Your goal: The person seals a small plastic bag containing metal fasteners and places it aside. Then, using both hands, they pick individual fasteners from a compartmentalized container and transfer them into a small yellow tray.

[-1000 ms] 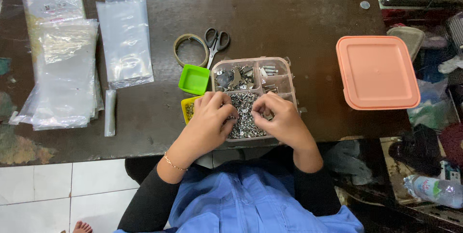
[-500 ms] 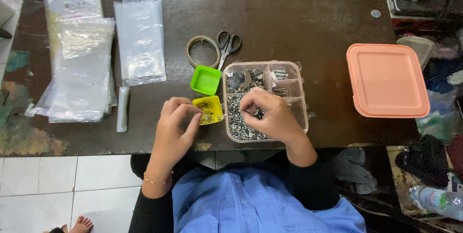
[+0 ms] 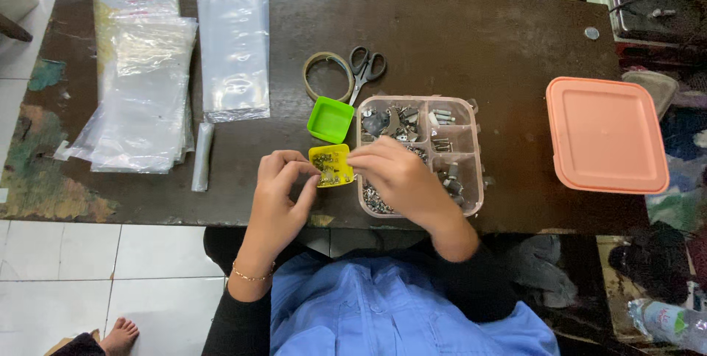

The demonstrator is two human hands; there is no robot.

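A clear compartment box point(image 3: 462, 120) of small metal screws and fittings sits near the table's front edge. Left of it stand a small yellow tray point(image 3: 331, 164) holding a few metal parts and a small green tray point(image 3: 331, 119). My left hand point(image 3: 280, 190) rests at the yellow tray's left edge, fingertips pinched at its rim. My right hand point(image 3: 398, 175) lies over the box's big screw compartment, fingers pinched near the yellow tray's right edge. Whether either pinch holds a part is hidden by the fingers.
Scissors point(image 3: 366, 69) and a tape roll point(image 3: 326, 75) lie behind the trays. Clear plastic bags point(image 3: 147, 76) are stacked at the left, one narrow bag point(image 3: 201, 156) beside them. An orange lidded container point(image 3: 605, 134) sits at the right. The dark wooden table point(image 3: 456, 39) ends close to my body.
My left hand left the screw compartment and went to the yellow tray. My right hand shifted left across the box toward that tray. The camera view drifted, so everything sits further right.
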